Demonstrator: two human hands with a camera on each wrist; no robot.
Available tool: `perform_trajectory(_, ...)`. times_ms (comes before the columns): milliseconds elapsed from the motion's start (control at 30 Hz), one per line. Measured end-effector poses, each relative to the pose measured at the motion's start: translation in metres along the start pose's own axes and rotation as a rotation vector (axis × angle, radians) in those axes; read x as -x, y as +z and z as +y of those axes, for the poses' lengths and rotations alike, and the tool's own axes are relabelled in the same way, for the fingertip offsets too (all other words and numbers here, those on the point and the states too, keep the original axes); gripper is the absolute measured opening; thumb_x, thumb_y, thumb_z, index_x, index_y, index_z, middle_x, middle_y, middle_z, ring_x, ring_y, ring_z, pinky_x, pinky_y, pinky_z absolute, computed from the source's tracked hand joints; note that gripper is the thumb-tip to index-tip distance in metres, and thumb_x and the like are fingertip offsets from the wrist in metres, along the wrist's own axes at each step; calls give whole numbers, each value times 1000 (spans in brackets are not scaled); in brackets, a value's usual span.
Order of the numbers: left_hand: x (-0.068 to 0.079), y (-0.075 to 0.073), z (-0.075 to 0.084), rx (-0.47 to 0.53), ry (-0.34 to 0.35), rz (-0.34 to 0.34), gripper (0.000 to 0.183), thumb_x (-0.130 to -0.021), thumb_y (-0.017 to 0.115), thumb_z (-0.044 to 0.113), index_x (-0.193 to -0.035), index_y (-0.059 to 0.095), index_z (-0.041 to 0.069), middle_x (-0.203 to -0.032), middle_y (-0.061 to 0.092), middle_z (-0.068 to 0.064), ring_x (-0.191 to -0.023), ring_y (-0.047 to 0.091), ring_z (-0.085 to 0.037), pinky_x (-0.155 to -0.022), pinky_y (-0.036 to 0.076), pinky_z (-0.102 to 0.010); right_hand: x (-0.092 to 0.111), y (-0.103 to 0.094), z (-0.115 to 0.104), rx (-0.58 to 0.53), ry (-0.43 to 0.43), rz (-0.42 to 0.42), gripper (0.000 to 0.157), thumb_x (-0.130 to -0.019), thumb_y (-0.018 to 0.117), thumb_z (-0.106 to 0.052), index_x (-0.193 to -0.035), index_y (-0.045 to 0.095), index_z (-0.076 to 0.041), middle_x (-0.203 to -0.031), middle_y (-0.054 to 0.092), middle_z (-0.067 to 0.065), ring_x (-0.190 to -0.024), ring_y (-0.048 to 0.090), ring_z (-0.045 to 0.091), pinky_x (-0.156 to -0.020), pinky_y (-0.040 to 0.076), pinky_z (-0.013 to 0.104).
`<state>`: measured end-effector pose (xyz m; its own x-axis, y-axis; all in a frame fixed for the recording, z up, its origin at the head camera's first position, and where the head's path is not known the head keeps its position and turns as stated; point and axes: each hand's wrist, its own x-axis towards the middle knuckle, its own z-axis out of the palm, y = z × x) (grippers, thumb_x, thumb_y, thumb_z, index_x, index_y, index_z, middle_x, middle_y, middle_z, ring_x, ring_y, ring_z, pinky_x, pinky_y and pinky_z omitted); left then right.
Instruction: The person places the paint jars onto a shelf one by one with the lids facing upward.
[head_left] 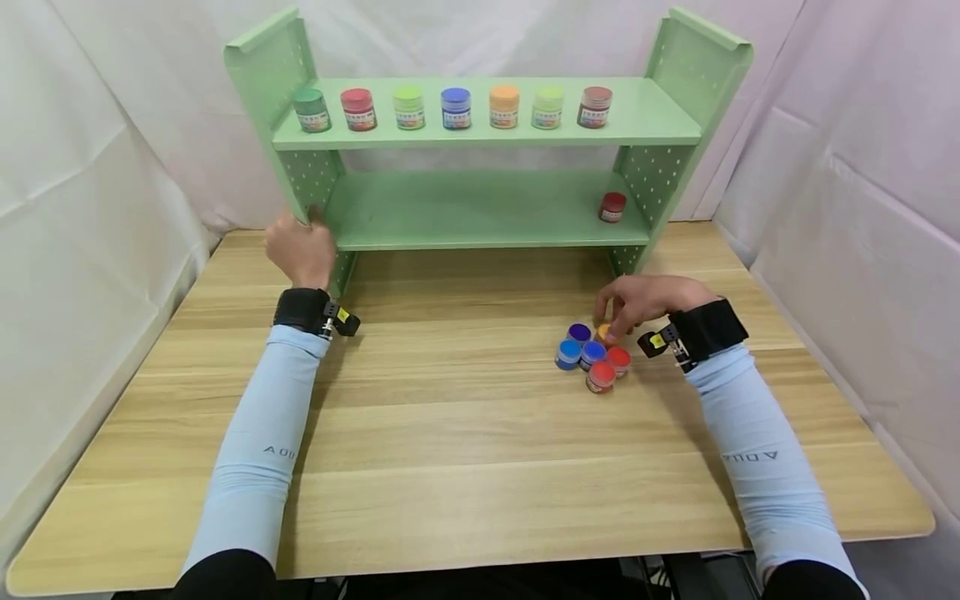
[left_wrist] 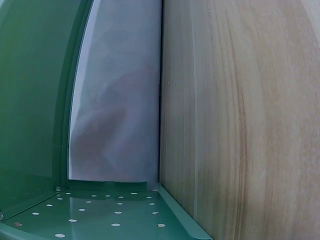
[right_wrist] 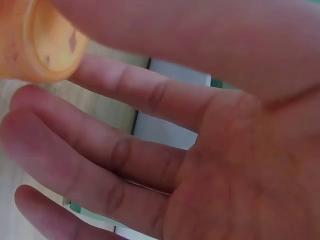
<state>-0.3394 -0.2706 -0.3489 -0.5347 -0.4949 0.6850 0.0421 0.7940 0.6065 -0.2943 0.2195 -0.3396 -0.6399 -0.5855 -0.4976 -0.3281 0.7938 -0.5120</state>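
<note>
Right hand (head_left: 647,298): you're pinching the orange jar (right_wrist: 37,40) between thumb (right_wrist: 200,25) and index finger (right_wrist: 145,92). The other three fingers are bending loosely; the middle one is lying so near the jar that I can't tell if it's touching. Can't tell either whether the jar is resting on the table (head_left: 450,467) or just off it.

Two-point pinch, so the jar could be swivelling under load. I'd be adding the middle fingertip for a third contact and centring the pads on the wall.

Just left of those fingertips a dark blue jar (head_left: 579,332) is standing. Nearer you from the pinch: a mid-blue jar (head_left: 592,353), a light blue jar (head_left: 567,355) off to its left, and two red jars (head_left: 601,377). They're crowding the pinch, so best be going straight up, loose fingers tucked, so you're not clipping lids.

Beyond the right fingertips, away from you, the green shelf (head_left: 480,200) is standing: one dark red jar (head_left: 612,208) low, a row of seven jars (head_left: 456,109) above, mostly left of the pinch.

Left hand (head_left: 302,250): you're gripping the left side panel (head_left: 273,75) low on its front edge; fingertips are hiding. Steady pressure there, no tugging: a jolt could be toppling that row.
</note>
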Motion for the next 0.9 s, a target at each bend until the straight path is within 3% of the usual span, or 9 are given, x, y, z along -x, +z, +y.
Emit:
perform_trajectory(167,-1,1,-1,6,5,8,24,-90,56,13,-108,72,12,-100,70,-5,-77,66,-19,-71,48,-34,-3,-2,3,35,-45,38,25,-82,71,-12,-103,64,-2,-86,62,8,-73,56,21,-66,48,35)
perform_trajectory(333,0,1,0,11,-6,-8,24,-91,56,13,-110,71,13,-103,68,-3,-84,67,-17,-78,48,-31,-5,-4,8,89,-64,111,20,-84,69,-11,-103,66,-4,-85,63,5,-73,56,19,-64,46,32)
perform_trajectory(533,0,-2,1,6,14,1,23,-90,56,12,-108,71,12,-101,69,-4,-82,67,-18,-78,48,-32,-8,-4,12,111,-64,180,21,-86,68,-12,-106,67,-4,-87,63,6,-73,56,19,-64,46,33)
perform_trajectory(800,0,-2,2,-12,2,-11,23,-91,57,15,-109,71,13,-102,69,-4,-89,66,-19,-82,46,-32,-8,-6,16,202,-114,281,39,-76,64,8,-111,69,-6,-99,64,7,-89,54,26,-78,44,40)
perform_trajectory(900,2,-2,2,-11,-4,-15,23,-91,57,15,-109,71,12,-103,68,-4,-91,66,-19,-83,46,-33,-9,-5,18,193,-117,314,40,-77,64,6,-116,67,-5,-102,64,8,-91,54,26,-81,43,42)
